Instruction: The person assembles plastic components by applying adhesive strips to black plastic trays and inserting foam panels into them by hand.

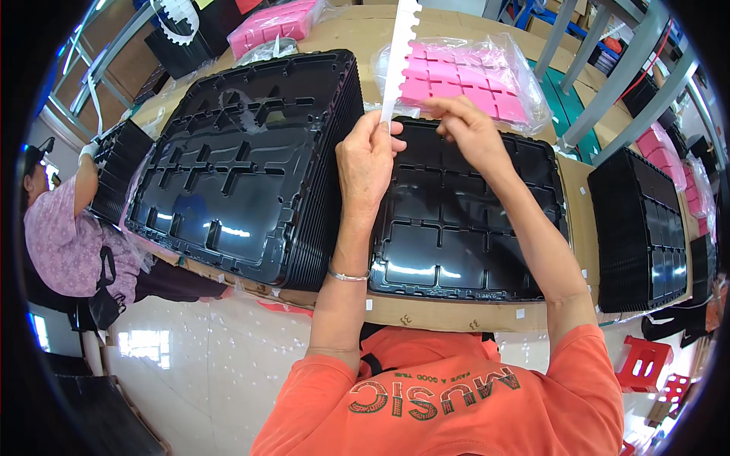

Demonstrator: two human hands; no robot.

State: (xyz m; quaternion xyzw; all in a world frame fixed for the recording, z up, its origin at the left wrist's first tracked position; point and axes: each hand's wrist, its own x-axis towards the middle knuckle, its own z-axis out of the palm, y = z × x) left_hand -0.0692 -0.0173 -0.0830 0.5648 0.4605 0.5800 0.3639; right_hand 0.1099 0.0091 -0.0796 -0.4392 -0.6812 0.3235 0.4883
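My left hand (365, 161) is raised over the table, its fingers closed around the lower end of a white strip (397, 64) with a notched right edge. The strip stands upright and runs out of the top of the view. Just to the right, my right hand (468, 131) hovers with fingers bent together; what they pinch, if anything, is too small to make out. Beneath both hands lies a black plastic tray (464, 235) with moulded compartments. A tall stack of similar black trays (243, 175) stands beside it on the left.
Pink blocks in clear plastic (471, 80) lie beyond the tray, with another pink pack (274, 26) farther left. More black trays (639, 228) stand at the right. Grey metal posts (608, 76) rise behind. A co-worker (84, 228) is at the left. Red stools (645, 365) stand on the floor.
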